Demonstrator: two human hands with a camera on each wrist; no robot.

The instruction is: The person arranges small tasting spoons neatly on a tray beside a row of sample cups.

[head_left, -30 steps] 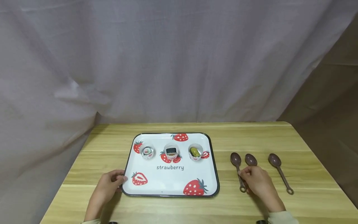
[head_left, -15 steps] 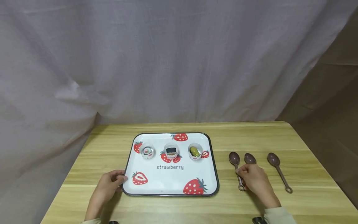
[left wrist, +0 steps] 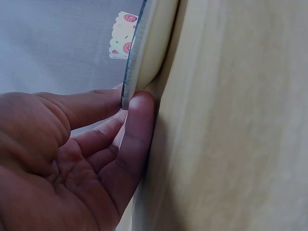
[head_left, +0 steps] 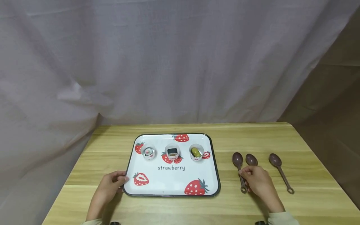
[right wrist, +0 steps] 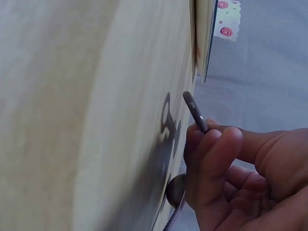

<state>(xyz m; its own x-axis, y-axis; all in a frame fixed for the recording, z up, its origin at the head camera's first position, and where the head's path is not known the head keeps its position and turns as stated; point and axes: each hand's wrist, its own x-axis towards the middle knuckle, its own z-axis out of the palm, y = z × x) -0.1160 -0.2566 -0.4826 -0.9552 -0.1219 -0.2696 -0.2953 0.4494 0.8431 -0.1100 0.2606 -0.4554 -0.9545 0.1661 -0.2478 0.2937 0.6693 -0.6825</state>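
My left hand (head_left: 109,187) pinches the left rim of a white strawberry-print tray (head_left: 168,182), thumb on top and fingers beneath in the left wrist view. Over the table's right side, my right hand (head_left: 260,184) pinches a brown spoon (head_left: 237,159) by its handle. In the right wrist view the handle end (right wrist: 195,111) is apart from the table, its shadow beside it. A second brown spoon (head_left: 251,159) lies just beyond that hand, which hides its handle. Farther right is a third brown spoon (head_left: 275,159), its handle slanting toward the near right.
Three small paper cups stand in a row on the tray. The left cup (head_left: 148,157) holds a sushi roll piece, the middle cup (head_left: 172,158) a dark-topped block, the right cup (head_left: 196,159) a yellow-green item. A grey curtain (head_left: 180,62) hangs behind the wooden table (head_left: 168,212).
The right hand and its spoon shift slightly left, then slightly back right. The left hand keeps its hold on the tray rim, and the tray and cups stay in place.
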